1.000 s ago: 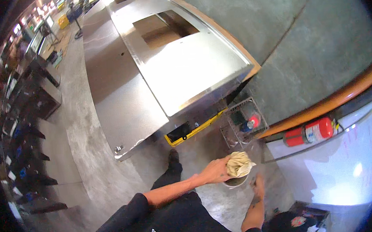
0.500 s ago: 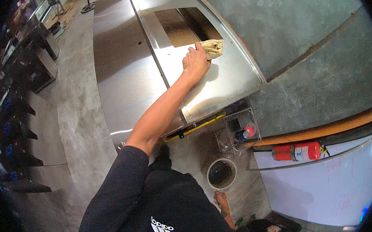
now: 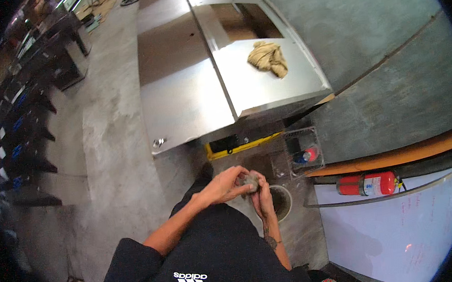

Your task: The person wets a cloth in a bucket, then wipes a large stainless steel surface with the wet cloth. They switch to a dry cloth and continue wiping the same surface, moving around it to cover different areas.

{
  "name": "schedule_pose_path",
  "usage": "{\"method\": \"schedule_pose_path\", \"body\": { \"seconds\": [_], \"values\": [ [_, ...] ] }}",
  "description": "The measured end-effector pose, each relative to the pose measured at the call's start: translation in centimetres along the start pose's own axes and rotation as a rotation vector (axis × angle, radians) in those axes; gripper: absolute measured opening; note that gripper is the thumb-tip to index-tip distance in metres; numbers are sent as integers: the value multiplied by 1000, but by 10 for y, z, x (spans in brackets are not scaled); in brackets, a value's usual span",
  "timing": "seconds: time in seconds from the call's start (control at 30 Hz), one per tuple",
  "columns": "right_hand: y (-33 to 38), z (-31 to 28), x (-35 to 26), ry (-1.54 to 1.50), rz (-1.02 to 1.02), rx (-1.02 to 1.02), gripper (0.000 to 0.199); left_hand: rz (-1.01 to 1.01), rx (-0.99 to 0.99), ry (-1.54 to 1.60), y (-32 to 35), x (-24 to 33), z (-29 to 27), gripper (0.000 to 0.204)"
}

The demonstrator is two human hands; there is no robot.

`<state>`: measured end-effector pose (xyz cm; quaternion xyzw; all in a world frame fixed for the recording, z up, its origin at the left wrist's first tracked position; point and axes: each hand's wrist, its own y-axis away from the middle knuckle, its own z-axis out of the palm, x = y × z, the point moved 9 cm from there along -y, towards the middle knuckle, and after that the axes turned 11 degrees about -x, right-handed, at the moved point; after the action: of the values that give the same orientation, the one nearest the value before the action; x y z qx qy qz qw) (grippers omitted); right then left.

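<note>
My left hand and my right hand meet in front of my body, fingers closed around a small grey crumpled wad. Whether the wad is cloth or scouring material I cannot tell. Below and partly behind the hands stands a round bucket with a pale rim and a dark inside. Farther off, a bunched beige cloth lies on the right half of a large stainless steel surface, just on the near side of a darker rectangular area. Neither hand touches that cloth.
A wire basket holding a red-and-blue item stands beyond the bucket, beside a yellow bar under the steel edge. On the right are a red fire extinguisher and a whiteboard. Dark furniture lines the left.
My left hand has let go of the beige cloth on the steel and drawn back to my body. My right hand has risen from beside the bucket, and both now hold the grey wad.
</note>
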<state>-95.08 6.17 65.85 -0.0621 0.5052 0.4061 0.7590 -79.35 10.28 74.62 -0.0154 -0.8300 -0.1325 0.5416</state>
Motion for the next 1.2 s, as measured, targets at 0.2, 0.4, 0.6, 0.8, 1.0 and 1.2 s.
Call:
{"method": "schedule_pose_path", "body": {
  "seconds": [0.2, 0.4, 0.6, 0.8, 1.0, 1.2],
  "values": [
    [19, 72, 4, 230, 62, -178, 45, -39, 369, 156, 89, -30, 9, 39],
    [33, 106, 37, 376, 48, -234, 43, -271, 607, 240, 166, -61, -7, 30],
    [20, 138, 65, 716, 102, -293, 25, -235, 664, 249, 213, -77, -34, 27],
    [-12, 216, 65, 800, 27, -287, 28, -175, 431, -55, 255, -102, -97, 31],
    [-44, 283, 71, 480, -68, -185, 26, -157, 199, 382, 268, -131, -142, 33],
    [-37, 294, 99, -5, 222, -273, 41, 39, 299, 360, 261, -140, -191, 35]
  ]
}}
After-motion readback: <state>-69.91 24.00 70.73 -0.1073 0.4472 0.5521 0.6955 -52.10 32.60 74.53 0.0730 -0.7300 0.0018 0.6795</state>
